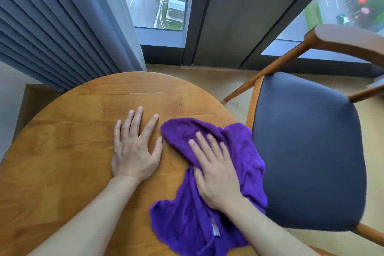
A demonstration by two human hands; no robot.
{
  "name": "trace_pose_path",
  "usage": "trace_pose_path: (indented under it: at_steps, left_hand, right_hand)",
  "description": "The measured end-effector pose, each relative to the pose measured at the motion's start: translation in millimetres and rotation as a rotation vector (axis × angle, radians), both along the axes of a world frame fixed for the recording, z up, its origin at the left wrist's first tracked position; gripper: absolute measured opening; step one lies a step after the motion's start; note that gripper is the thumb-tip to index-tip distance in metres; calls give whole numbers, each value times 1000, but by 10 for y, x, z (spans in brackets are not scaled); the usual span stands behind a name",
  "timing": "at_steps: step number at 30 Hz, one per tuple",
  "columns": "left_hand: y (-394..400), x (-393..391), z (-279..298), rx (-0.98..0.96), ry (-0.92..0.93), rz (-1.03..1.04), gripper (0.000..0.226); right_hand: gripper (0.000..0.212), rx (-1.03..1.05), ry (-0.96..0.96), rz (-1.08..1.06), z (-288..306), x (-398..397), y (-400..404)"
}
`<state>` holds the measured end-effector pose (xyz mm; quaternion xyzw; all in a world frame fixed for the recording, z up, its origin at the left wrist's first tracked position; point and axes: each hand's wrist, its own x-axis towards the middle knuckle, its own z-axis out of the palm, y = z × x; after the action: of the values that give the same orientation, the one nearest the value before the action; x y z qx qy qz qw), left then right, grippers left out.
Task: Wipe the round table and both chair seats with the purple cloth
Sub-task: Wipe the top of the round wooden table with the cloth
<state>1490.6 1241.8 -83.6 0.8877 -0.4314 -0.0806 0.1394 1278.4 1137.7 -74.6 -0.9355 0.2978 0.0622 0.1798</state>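
While left hand (pixel 136 149) rests flat on round table (pixel 68 151), right hand (pixel 216 170) presses purple cloth (pixel 185 220) underneath, grip wide.

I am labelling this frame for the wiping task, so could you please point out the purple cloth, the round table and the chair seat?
purple cloth (pixel 239 143): head view, upper right folds beside the fingers.
round table (pixel 68 151): head view, bare wood on its left side.
chair seat (pixel 307 147): head view, middle of the dark cushion.

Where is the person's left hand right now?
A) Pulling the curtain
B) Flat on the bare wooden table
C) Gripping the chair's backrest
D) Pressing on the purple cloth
B: the left hand lies with fingers spread on the bare round table, beside the purple cloth, which the right hand presses.
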Motion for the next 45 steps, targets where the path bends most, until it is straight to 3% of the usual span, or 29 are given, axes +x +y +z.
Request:
trace_pose_path:
  at_steps: [4,7,10,14,18,22,26,31,35,40,45]
  left_hand:
    - [-2,17,9,35,0,6,65]
    - [-5,12,16,38,-13,0,66]
    - [-12,16,10,33,-18,-9,64]
    - [-7,1,30,43,1,-5,62]
    - [-7,-45,32,43,-9,-5,66]
    - [-8,-11,14,60,-34,-9,68]
    - [-13,-10,-12,34,-59,-9,68]
    - [-36,-58,4,28,-45,-1,66]
    - [-30,-38,39,82,-38,-12,69]
    - [-78,-69,78,161,-43,-22,72]
    - [-57,-48,65,173,26,-50,75]
  right_hand:
    - [66,-52,55,-242,22,375,-433]
    - [68,-93,105,-309,-4,809,-398]
    - [70,-87,57,-183,-32,837,-129]
    - [74,-63,7,18,-51,315,206]
    - [80,-135,107,-194,-42,-50,63]
    - [76,-105,147,-373,-14,471,-320]
    - [73,-113,127,-269,-36,772,-187]
    - [76,-79,22,-22,-29,114,170]
    - [76,-70,70,-177,-28,-206,-88]
    - [71,-70,129,-348,-1,552,-333]
    - [78,-61,29,-27,-14,147,310]
